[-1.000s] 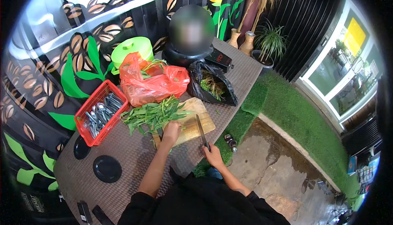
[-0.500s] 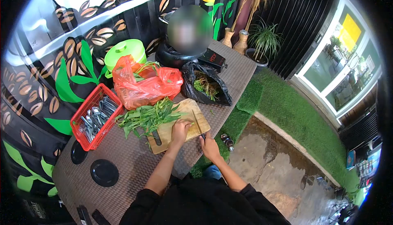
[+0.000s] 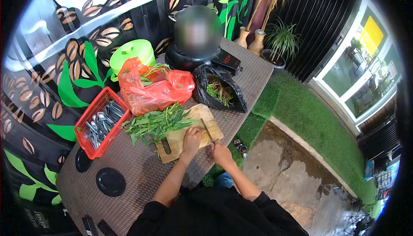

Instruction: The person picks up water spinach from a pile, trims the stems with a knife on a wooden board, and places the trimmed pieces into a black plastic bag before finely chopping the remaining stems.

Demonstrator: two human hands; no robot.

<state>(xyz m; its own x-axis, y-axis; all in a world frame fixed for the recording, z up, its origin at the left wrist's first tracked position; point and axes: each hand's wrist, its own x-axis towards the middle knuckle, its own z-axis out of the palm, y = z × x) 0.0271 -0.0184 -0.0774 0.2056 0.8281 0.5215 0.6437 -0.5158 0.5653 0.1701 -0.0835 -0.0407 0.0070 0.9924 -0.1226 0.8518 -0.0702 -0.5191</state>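
A wooden cutting board [image 3: 183, 138] lies at the table's near edge, with a pile of long green leaves [image 3: 155, 124] over its left part. My left hand [image 3: 192, 140] rests on the board beside the leaves, fingers bent and pressed together; whatever is under them is too small to name. Closed round the handle of a knife [image 3: 207, 130], my right hand [image 3: 221, 153] is at the board's near right edge. The blade points away from me across the board's right part, a little right of my left fingers.
Behind the board are a red plastic bag [image 3: 155, 90] and a black bag [image 3: 235, 94] with greens. A red basket [image 3: 95, 151] of cutlery stands left, near black lids [image 3: 110, 182]. A green pot [image 3: 133, 54] and a black stove [image 3: 189, 59] are farther back.
My left fingers have drawn slightly back toward me and closed in. The knife remains in my right hand, in nearly the same place. The whole view has shifted slightly.
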